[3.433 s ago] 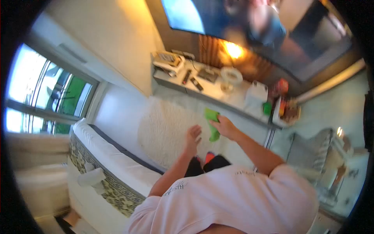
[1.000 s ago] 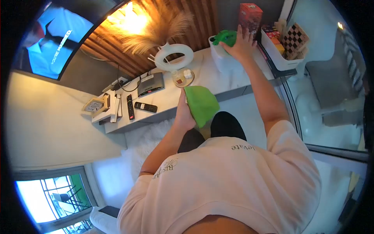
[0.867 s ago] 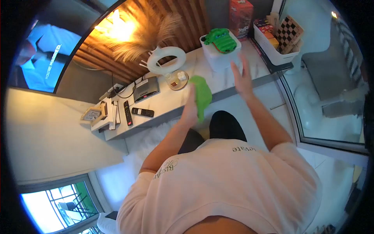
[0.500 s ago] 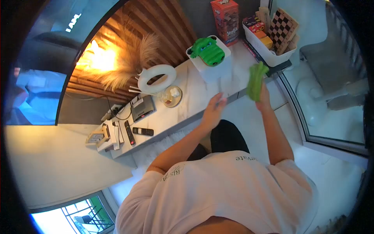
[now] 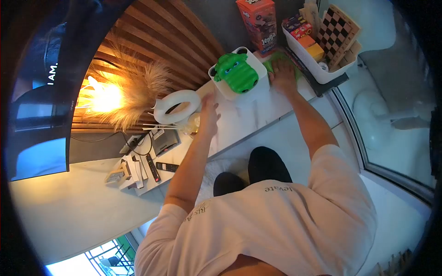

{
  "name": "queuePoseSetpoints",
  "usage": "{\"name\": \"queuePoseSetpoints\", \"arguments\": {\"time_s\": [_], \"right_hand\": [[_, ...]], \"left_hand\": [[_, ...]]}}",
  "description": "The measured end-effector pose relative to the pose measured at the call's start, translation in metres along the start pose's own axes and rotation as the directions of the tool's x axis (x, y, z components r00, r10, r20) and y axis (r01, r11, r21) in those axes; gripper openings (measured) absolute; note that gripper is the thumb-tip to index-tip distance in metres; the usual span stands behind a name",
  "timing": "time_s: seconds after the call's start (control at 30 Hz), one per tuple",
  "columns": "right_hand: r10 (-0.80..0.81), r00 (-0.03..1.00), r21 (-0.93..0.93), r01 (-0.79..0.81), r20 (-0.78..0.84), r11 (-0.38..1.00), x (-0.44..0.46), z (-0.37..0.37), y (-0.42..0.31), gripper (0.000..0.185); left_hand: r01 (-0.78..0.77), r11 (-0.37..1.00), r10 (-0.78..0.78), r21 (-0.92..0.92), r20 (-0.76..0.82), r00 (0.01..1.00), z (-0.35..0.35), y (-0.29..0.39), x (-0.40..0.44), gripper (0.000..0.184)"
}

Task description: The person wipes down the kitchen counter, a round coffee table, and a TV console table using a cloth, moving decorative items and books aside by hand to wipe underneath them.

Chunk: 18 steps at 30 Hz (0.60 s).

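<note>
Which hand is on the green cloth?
The right hand, on the green cloth near the Jenga box; the left hand is apart from it, near the white ring vase.

Matt cloth [image 5: 279, 56], glossy plastic crocodile [image 5: 237, 73], smooth marbled counter [image 5: 246, 112], ribbed wood panelling [image 5: 154, 41]

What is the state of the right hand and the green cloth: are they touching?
Touching. The head view shows the right hand spread on top of the green cloth, which sticks out around it.

The right fingers [image 5: 282, 68] partly hide the green cloth [image 5: 278, 55].
</note>
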State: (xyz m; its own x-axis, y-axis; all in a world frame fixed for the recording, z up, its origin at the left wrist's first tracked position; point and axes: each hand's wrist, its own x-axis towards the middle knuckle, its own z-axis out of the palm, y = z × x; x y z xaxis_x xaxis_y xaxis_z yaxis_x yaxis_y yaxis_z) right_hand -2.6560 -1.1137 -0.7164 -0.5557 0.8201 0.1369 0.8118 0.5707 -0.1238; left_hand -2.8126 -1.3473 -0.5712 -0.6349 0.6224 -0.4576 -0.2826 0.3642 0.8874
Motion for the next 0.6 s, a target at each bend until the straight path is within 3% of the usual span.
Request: {"name": "queuePoseSetpoints", "arguments": {"time_s": [0.03,0.13,0.23,0.33,0.43,0.5,0.6], "right_hand": [[0.011,1.000,0.019,-0.011,-0.009,1.000,-0.012,0.001,-0.002,0.057],[0.015,0.996,0.049,-0.010,-0.089,0.999,-0.062,-0.001,0.005,0.058],[-0.019,0.986,0.058,0.028,-0.163,0.998,-0.072,0.001,0.006,0.057],[-0.009,0.992,0.081,0.019,-0.126,0.997,-0.028,-0.001,0.007,0.057],[0.018,0.995,0.112,-0.007,-0.095,0.994,-0.007,-0.002,0.005,0.058],[-0.011,0.996,0.056,0.016,-0.086,0.998,-0.010,0.001,0.007,0.063],[0.171,0.978,0.085,-0.161,-0.117,0.983,-0.064,0.001,-0.012,0.059]], "left_hand": [[-0.008,1.000,0.008,-0.002,0.000,1.000,0.003,0.010,0.008,0.069],[-0.402,0.915,0.402,-0.023,-0.005,0.916,0.010,0.018,0.038,0.081],[-0.685,0.686,0.660,0.247,0.186,0.728,0.024,0.048,0.021,0.102],[-0.682,0.492,0.636,0.541,0.311,0.706,0.036,0.062,0.013,0.124],[-0.692,0.326,0.628,0.643,0.400,0.668,0.051,0.060,0.008,0.137],[-0.672,0.329,0.617,0.664,0.387,0.685,0.054,0.060,0.005,0.139],[-0.636,0.345,0.578,0.690,0.378,0.723,0.053,0.066,0.005,0.140]]}}
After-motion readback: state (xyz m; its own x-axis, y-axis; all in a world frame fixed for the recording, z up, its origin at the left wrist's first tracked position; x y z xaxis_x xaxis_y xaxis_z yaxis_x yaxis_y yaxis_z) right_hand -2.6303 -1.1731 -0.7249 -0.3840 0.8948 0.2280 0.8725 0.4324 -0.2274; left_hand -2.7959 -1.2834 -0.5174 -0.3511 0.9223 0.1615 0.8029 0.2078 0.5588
